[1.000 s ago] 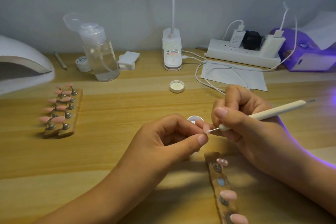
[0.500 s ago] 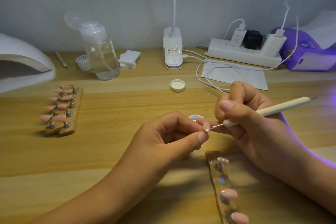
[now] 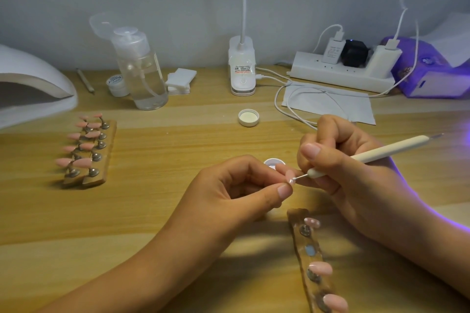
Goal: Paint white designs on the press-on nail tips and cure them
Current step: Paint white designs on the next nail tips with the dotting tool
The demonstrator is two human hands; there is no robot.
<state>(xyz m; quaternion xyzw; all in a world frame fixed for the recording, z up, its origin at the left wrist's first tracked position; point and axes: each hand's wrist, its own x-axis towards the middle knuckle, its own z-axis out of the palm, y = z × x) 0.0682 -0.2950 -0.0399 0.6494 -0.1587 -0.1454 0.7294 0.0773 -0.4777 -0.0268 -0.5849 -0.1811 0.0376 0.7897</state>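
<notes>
My left hand [image 3: 236,190] pinches a small pink nail tip [image 3: 289,175] between thumb and forefinger at the table's middle. My right hand [image 3: 340,162] grips a white dotting pen [image 3: 381,152] like a pencil, and its metal point touches the tip. Just behind the fingers sits a small open pot of white paint [image 3: 271,161], half hidden. A wooden holder strip [image 3: 309,262] with several pink tips on metal stands lies near the front edge. Two more holder strips [image 3: 101,160] with several pink tips lie at the left.
A white curing lamp [image 3: 33,86] stands at the far left, and a purple-lit lamp [image 3: 432,79] at the back right. Along the back stand a pump bottle [image 3: 142,71], a small jar [image 3: 117,84], cotton pads [image 3: 180,80], a desk-lamp base [image 3: 242,68] and a power strip [image 3: 340,71]. A loose cap [image 3: 248,117] lies mid-table.
Both hands have stayed close together over the nail tip. The right hand has shifted slightly, and the pen's point has moved a little across the tip.
</notes>
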